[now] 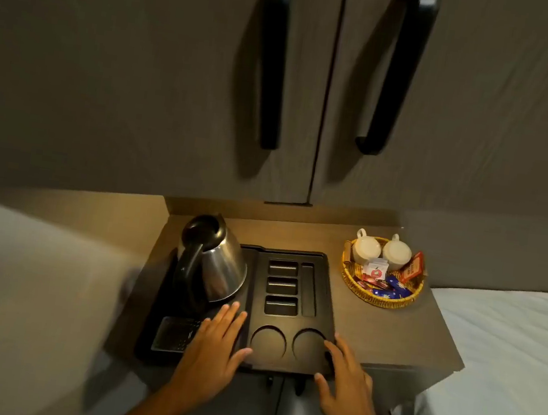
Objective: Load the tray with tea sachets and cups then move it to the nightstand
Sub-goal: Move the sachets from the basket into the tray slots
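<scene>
Fingers of both hands were spread and flat, clamped on nothing: the left hand point(214, 345) lay on the near left part of the black moulded plastic tray point(326, 303), its fingertips point(235, 306) just short of the kettle's base, and the right hand point(346, 381) rested over the tray's near right corner. That tray sat at lower centre of the frame on the brown wood-grain tabletop point(388, 331), its long axis running left to right.

Everything to be loaded lay up and to the right of the fingers, in the round yellow woven basket point(379, 301) at centre right, apart from the tray. I judged the right hand the nearer one for that reach.

Going by size: the polished steel kettle with a black handle point(221, 263) stood on the tray's left part. The basket held two white ceramic cups point(366, 249), mouths down and side by side at its far edge, with a white paper tea sachet point(375, 270) in front of them and red, blue and orange packets loose along the near and right side. On the tray, two round cup wells point(268, 343) at the near edge were empty, as were the three small rectangular slots point(282, 286) stacked behind them and the one narrow upright slot to their right.
</scene>
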